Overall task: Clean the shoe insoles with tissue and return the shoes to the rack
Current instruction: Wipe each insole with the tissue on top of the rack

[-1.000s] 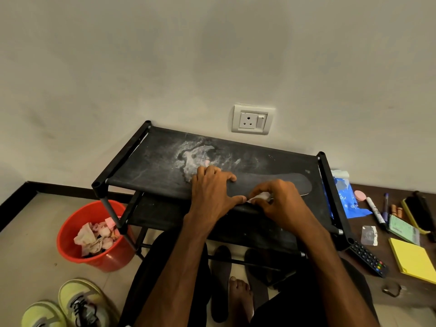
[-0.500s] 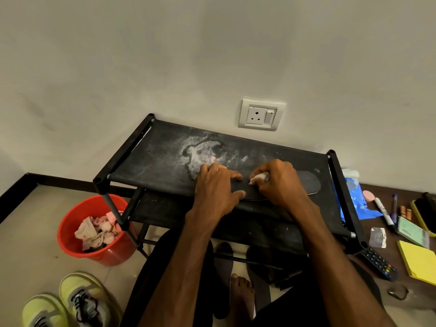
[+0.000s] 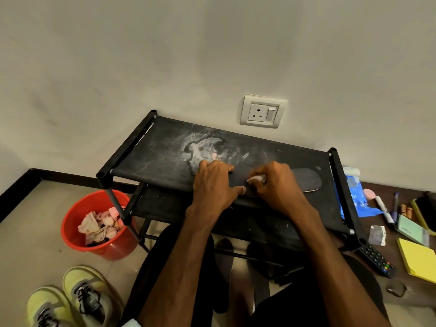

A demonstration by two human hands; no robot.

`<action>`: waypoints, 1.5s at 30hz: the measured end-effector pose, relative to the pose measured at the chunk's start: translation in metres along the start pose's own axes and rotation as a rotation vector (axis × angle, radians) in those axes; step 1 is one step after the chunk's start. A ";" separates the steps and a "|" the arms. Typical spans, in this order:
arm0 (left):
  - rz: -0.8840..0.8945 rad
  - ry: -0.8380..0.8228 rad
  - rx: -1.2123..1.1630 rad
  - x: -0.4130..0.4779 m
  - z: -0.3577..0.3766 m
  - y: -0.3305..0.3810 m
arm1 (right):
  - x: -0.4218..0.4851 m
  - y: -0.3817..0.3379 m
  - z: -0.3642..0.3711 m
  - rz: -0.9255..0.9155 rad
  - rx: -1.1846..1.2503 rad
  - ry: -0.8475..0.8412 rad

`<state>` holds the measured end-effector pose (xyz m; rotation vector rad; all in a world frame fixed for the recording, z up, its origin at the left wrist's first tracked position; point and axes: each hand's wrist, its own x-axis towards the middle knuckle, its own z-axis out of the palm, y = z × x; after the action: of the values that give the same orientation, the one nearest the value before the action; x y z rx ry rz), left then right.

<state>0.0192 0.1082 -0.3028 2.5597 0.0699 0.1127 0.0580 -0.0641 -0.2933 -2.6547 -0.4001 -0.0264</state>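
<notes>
Left hand (image 3: 215, 185) flat, pinning the insole (image 3: 306, 179); right hand (image 3: 276, 186) pinching the tissue (image 3: 257, 178). I'd wipe firmly rightward.

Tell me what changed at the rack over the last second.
The right hand, pinching the tissue, has slid from the near edge of the insole toward the wall side, wiping across it. Nothing was picked up or let go. The left hand still presses the insole's other end on the rack. The red bucket and the shoes are unmoved.
</notes>
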 end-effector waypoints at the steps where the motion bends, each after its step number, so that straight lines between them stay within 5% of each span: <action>1: 0.011 -0.005 -0.003 0.000 -0.001 -0.001 | -0.006 0.000 -0.003 -0.014 0.007 -0.026; 15: 0.068 -0.092 -0.079 0.010 -0.003 -0.019 | -0.015 -0.004 -0.020 -0.024 0.146 -0.158; 29: 0.025 -0.126 -0.117 0.008 -0.007 -0.015 | 0.047 0.001 0.014 0.104 0.039 0.128; 45: 0.036 -0.169 -0.251 0.008 -0.015 -0.022 | -0.013 -0.011 -0.005 -0.104 0.052 -0.103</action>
<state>0.0255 0.1354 -0.3015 2.3097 -0.0516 -0.0775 0.0426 -0.0600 -0.2850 -2.5887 -0.5647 0.0877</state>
